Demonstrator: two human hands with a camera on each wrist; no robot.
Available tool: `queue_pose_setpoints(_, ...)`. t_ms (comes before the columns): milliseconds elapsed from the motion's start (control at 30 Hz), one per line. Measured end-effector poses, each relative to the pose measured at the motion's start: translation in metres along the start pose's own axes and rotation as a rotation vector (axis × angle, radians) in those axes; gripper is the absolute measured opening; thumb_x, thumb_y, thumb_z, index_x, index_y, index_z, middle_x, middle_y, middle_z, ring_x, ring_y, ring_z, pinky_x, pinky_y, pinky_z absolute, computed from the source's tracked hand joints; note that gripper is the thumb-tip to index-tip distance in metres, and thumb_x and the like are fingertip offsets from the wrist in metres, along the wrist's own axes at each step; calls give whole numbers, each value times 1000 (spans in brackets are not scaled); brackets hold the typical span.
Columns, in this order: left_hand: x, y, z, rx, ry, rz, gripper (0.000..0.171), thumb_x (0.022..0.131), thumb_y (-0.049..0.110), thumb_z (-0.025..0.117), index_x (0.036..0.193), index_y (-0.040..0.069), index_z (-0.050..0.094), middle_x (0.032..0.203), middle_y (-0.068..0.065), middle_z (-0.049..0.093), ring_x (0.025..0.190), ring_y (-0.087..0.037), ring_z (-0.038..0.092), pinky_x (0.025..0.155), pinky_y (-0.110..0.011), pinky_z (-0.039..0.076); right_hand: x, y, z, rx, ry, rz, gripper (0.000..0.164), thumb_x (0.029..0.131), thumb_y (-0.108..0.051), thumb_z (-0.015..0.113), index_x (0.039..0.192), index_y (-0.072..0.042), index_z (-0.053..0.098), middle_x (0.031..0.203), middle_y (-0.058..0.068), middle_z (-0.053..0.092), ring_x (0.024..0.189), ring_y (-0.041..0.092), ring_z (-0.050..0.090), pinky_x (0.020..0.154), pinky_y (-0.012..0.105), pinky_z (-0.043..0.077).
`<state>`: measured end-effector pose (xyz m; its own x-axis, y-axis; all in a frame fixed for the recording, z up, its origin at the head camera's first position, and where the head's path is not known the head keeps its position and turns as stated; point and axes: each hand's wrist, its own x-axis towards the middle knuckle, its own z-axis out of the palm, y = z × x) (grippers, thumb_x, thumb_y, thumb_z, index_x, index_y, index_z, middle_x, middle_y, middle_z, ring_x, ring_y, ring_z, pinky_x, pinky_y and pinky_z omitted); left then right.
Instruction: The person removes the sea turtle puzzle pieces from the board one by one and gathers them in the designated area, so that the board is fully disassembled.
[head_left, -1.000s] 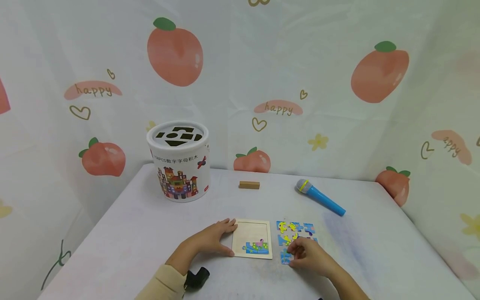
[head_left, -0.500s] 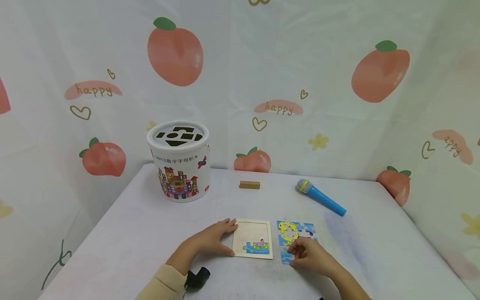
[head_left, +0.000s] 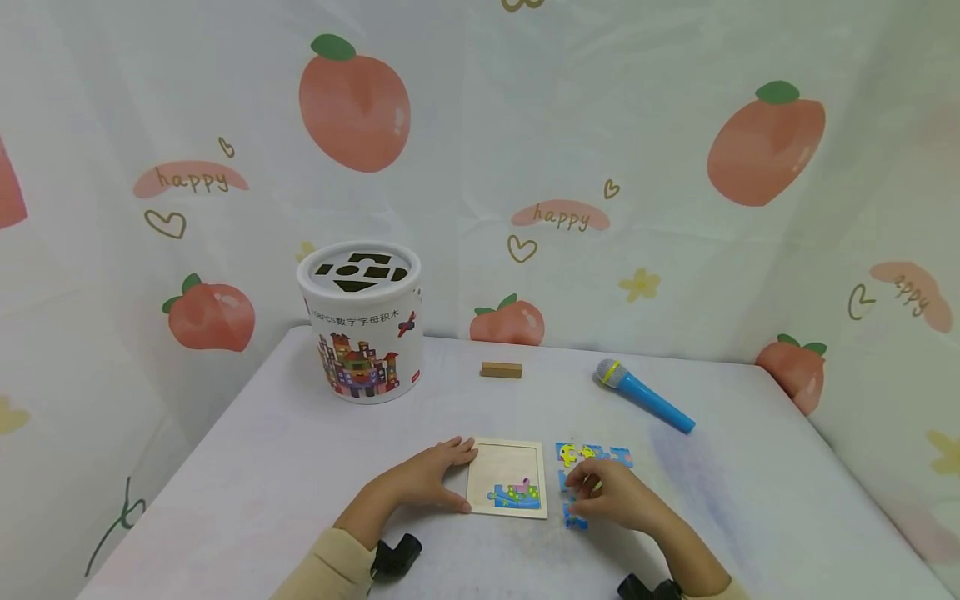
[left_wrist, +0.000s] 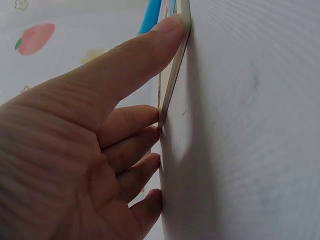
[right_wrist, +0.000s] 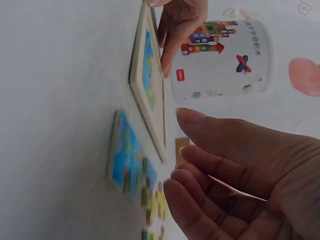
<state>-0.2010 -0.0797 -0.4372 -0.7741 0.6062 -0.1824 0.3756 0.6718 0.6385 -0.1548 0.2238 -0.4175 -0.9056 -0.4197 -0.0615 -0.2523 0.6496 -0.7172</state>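
Note:
My left hand (head_left: 427, 482) rests against the left side of a square wooden puzzle board (head_left: 498, 463). Its thumb lies at the near corner and its fingers at the far part of that edge; the left wrist view has the thumb tip on the board's edge (left_wrist: 176, 72). A few joined blue, green and pink pieces (head_left: 517, 497) sit in the board's near right corner. To the right, my right hand (head_left: 621, 497) hovers over loose puzzle pieces (head_left: 572, 452), hiding several. The right wrist view shows nothing between its thumb and bent fingers, beside a blue piece (right_wrist: 125, 152).
A white block bucket (head_left: 363, 333) with shaped holes in its lid stands at the back left. Behind the board lie a small wooden block (head_left: 501, 370) and a blue toy microphone (head_left: 648, 400). A printed curtain (head_left: 465, 125) hangs behind the table (head_left: 247, 467).
My right hand has lifted slightly away from the nearest loose piece, and its thumb and fingers have parted. My left hand stays at the board. The head view has shifted slightly.

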Motion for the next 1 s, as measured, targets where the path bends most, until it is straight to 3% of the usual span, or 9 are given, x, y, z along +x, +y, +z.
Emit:
queue_pose_setpoints(433, 1, -2, 1, 1, 5, -2, 81, 72, 34, 79, 140, 8, 42, 153, -6, 30, 143, -32, 20, 114, -54, 18, 40, -21, 13, -25, -49, -45, 25, 75, -13, 76, 96, -3, 67, 86, 2, 62, 72, 8, 53, 58, 19, 45)
queue_pose_setpoints(833, 1, -3, -1, -4, 1, 15, 80, 73, 34, 78, 140, 8, 42, 153, -7, 29, 143, -33, 20, 113, -55, 19, 63, -31, 31, 2, -125, 45, 18, 76, -12, 76, 91, -7, 69, 82, -2, 61, 73, 12, 52, 61, 21, 45)
queue_pose_setpoints(1000, 1, -2, -1, -11, -1, 16, 80, 73, 33, 78, 140, 7, 42, 152, -8, 29, 143, -33, 20, 113, -55, 19, 65, -32, 36, 8, -141, 46, 13, 75, -9, 76, 85, -6, 69, 79, -1, 60, 70, 12, 51, 60, 21, 45)
